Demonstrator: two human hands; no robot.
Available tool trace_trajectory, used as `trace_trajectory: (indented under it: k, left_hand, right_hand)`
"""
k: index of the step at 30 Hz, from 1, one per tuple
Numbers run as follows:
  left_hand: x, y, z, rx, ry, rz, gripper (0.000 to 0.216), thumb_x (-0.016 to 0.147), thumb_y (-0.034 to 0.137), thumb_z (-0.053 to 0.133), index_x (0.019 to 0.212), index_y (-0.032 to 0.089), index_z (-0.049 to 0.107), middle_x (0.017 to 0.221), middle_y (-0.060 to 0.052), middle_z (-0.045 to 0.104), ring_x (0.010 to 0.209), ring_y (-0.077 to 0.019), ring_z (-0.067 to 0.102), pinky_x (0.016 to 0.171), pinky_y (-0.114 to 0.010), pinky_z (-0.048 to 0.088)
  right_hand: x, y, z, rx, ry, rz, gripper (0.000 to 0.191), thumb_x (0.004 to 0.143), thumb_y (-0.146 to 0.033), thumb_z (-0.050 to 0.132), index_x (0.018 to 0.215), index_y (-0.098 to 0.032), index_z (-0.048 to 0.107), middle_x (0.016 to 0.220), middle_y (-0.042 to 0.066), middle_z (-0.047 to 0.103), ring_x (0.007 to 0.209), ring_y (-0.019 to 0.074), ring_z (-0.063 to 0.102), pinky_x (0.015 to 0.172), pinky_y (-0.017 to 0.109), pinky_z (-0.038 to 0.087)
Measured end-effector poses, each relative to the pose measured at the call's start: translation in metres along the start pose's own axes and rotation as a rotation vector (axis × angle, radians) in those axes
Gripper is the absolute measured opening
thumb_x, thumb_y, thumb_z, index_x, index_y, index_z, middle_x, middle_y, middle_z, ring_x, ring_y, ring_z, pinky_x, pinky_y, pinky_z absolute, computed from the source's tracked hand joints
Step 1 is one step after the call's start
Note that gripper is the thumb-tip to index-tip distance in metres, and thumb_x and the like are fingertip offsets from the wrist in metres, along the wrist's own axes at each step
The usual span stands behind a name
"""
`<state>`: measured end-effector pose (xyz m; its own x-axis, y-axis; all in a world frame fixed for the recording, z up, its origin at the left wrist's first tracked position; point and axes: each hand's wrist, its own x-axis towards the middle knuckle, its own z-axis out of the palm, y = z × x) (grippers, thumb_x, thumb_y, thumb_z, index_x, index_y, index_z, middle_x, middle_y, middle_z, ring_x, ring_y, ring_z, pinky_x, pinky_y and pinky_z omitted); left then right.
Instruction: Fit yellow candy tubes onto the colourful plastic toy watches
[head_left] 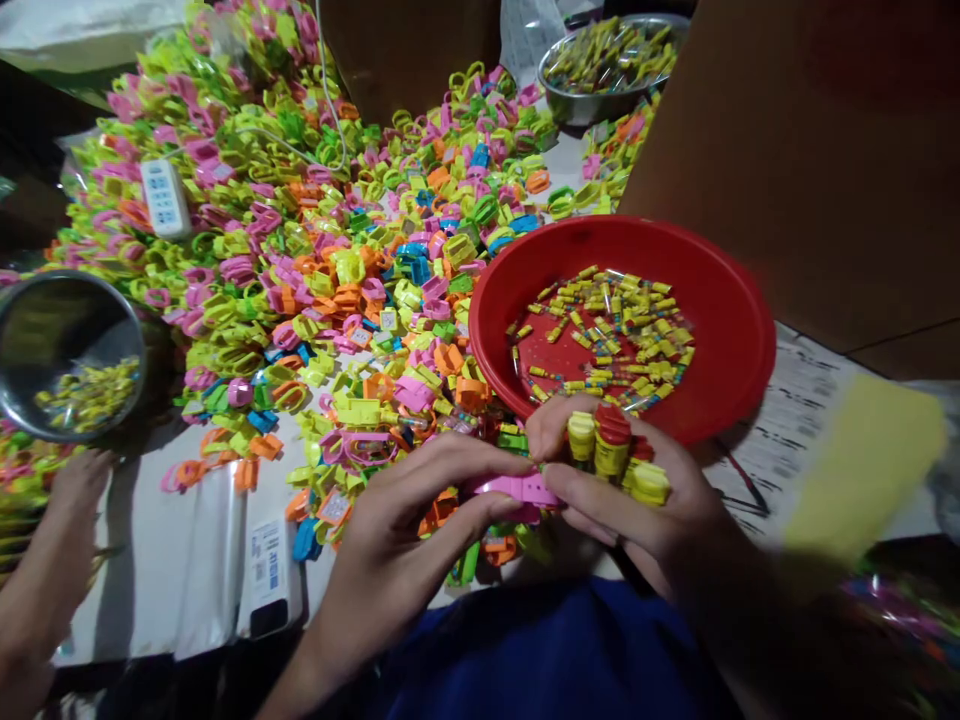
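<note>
Pink clip (517, 488) pinched between left hand (405, 535) and right hand (645, 515), red bowl (754, 340) and heap (337, 270) beyond.

Table (142, 540) carries bright clips (300, 250) and red bowl (750, 330).

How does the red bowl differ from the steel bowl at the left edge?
The red bowl is plastic, wide and shallow; the left steel bowl is shiny metal and looks smaller and deeper. The red bowl sits just beyond the right hand; the steel bowl lies by another person's hand. Both hold small yellow pieces.
</note>
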<state>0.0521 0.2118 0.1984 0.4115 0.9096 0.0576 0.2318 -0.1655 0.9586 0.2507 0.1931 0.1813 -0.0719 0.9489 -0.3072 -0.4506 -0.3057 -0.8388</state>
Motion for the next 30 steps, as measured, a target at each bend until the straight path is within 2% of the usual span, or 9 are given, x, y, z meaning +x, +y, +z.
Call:
trace_trajectory:
  k: [8,12,16,19,22,24,26,28,30]
  left_hand:
    - [-0.002,-0.001,0.002,-0.065,0.049,0.056,0.029,0.103,0.015,0.074,0.121,0.037,0.082,0.111,0.007,0.081,0.105,-0.0066,0.072,0.093,-0.011,0.054]
    - [-0.004,-0.003,0.002,-0.072,0.052,0.075,0.031,0.102,0.013,0.074,0.121,0.036,0.082,0.111,0.007,0.081,0.104,-0.0062,0.071,0.094,-0.011,0.054]
    - [-0.004,-0.004,0.001,-0.062,0.04,0.064,0.03,0.102,0.015,0.074,0.121,0.037,0.082,0.112,0.007,0.081,0.105,-0.0068,0.071,0.094,-0.012,0.054]
    - [-0.003,-0.002,0.0,-0.024,0.016,0.049,0.024,0.104,0.02,0.072,0.121,0.036,0.08,0.112,0.005,0.078,0.108,-0.0089,0.07,0.095,-0.015,0.054]
    - [-0.002,0.002,-0.003,0.133,0.024,0.079,0.018,0.105,0.024,0.071,0.119,0.034,0.077,0.116,0.002,0.071,0.113,-0.0109,0.067,0.099,-0.018,0.053]
    - [0.0,0.007,-0.007,0.253,-0.014,0.094,0.013,0.106,0.024,0.07,0.114,0.032,0.074,0.114,0.002,0.067,0.111,-0.0104,0.066,0.097,-0.017,0.053]
    - [0.002,0.009,-0.011,0.329,-0.091,0.095,0.009,0.108,0.024,0.066,0.108,0.031,0.071,0.109,0.003,0.067,0.104,-0.0094,0.066,0.092,-0.015,0.052]
    - [0.005,0.009,-0.014,0.366,-0.13,0.106,0.007,0.108,0.028,0.065,0.105,0.032,0.069,0.104,0.004,0.069,0.101,-0.0094,0.066,0.089,-0.014,0.052]
    - [0.008,0.006,-0.015,0.363,-0.132,0.121,0.006,0.108,0.032,0.066,0.102,0.034,0.07,0.101,0.005,0.07,0.098,-0.01,0.068,0.088,-0.013,0.053]
  right_hand:
    - [0.002,-0.005,0.0,-0.122,-0.053,0.003,0.01,0.088,-0.023,0.08,0.092,-0.027,0.072,0.093,-0.004,0.066,0.059,0.0068,0.041,0.05,0.021,0.031]
    - [-0.004,-0.013,0.004,-0.314,0.014,0.004,0.006,0.088,-0.029,0.078,0.089,-0.03,0.073,0.082,-0.005,0.068,0.073,0.0119,0.059,0.064,0.021,0.045]
    - [-0.008,-0.016,0.007,-0.353,0.049,-0.011,0.004,0.088,-0.028,0.076,0.088,-0.032,0.073,0.082,-0.007,0.067,0.073,0.0116,0.061,0.066,0.019,0.049]
    - [-0.006,-0.01,0.002,-0.353,0.001,-0.141,0.011,0.092,-0.02,0.071,0.091,-0.031,0.069,0.087,-0.009,0.067,0.082,0.0098,0.065,0.077,0.016,0.05]
    - [-0.004,-0.004,-0.007,-0.476,-0.145,-0.309,0.016,0.097,-0.016,0.067,0.098,-0.032,0.065,0.093,-0.009,0.067,0.088,0.0105,0.067,0.081,0.017,0.051]
    - [-0.005,-0.002,-0.012,-0.574,-0.225,-0.388,0.028,0.093,-0.006,0.064,0.104,-0.032,0.063,0.094,-0.008,0.067,0.086,0.011,0.067,0.079,0.019,0.05]
    - [-0.007,-0.003,-0.014,-0.668,-0.263,-0.438,0.045,0.081,0.003,0.059,0.11,-0.031,0.061,0.098,-0.008,0.068,0.088,0.0112,0.067,0.08,0.018,0.05]
    - [-0.01,-0.005,-0.015,-0.766,-0.314,-0.469,0.059,0.069,0.007,0.053,0.117,-0.027,0.061,0.108,-0.004,0.072,0.099,0.0134,0.071,0.088,0.018,0.052]
    - [-0.011,-0.006,-0.015,-0.839,-0.342,-0.505,0.064,0.063,0.005,0.052,0.12,-0.022,0.063,0.115,0.002,0.073,0.111,0.0184,0.071,0.098,0.022,0.053]
